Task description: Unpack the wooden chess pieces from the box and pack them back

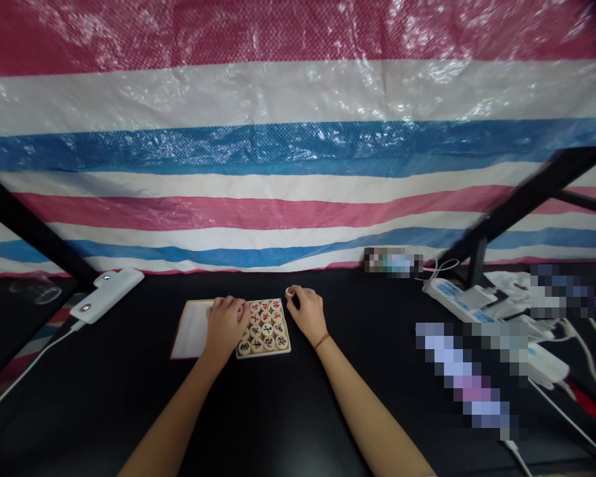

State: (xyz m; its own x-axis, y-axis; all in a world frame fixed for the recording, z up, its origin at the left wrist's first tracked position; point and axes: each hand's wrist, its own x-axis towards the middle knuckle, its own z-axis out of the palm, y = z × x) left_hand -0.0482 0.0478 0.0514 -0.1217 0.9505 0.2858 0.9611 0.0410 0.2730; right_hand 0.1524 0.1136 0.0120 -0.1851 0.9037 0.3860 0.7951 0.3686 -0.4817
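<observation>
A small wooden tray (264,353) on the black table holds several round Chinese chess pieces (267,326) with red and black characters. My left hand (224,326) rests curled over the tray's left side, fingers bent on the pieces there. My right hand (306,313) sits just right of the tray's far corner, pinching one round chess piece (290,291) at its fingertips. A red string circles my right wrist. A white flat lid or sheet (191,330) lies to the left, partly under my left hand.
Two white power banks (110,293) with a cable lie at the left. A clear cup (36,289) sits far left. White power strips (457,298) and cables crowd the right. A striped tarp hangs behind, with black frame bars on both sides.
</observation>
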